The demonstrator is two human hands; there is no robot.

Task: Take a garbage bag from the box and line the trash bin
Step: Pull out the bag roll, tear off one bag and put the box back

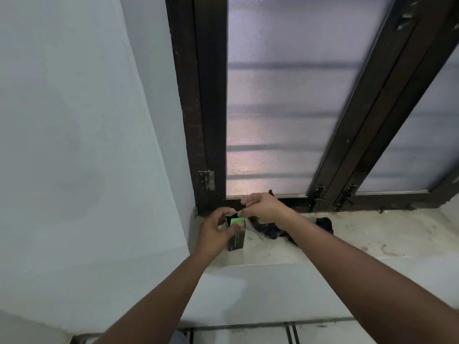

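Wall (74, 145): pale grey-white, filling the left side and running on below the ledge.
Window (285, 108): frosted panes in a dark brown frame, with faint horizontal bars showing through; a metal hinge sits low on the left post and latches sit at the foot of the middle posts.
Windowsill (360, 234): a pale, dusty stone ledge with stains, carrying the box and the dark stuff beside it.
Left hand (214, 234): wrapped around the left side of the box, fingers (234, 228) curled partway closed across its front, steadying it upright on the sill.
Right hand (263, 207): raised just above the box's open top, thumb and forefinger pressed together in a tight pinch on something dark and thin at the box mouth; the other fingers are loosely curled.
Dark crumpled material (269, 230): lies on the sill just right of the box, partly under the right wrist; a further dark patch (325, 223) shows beyond the forearm. Whether it is cloth or plastic cannot be told.
Box (236, 235): small, dark, upright, near the left corner of the sill close to the window frame; its top flap is open and bright green shows inside.
Hard to make out: the print on the box is too small to read, and what the pinch holds is blurred and mostly hidden by the fingers.
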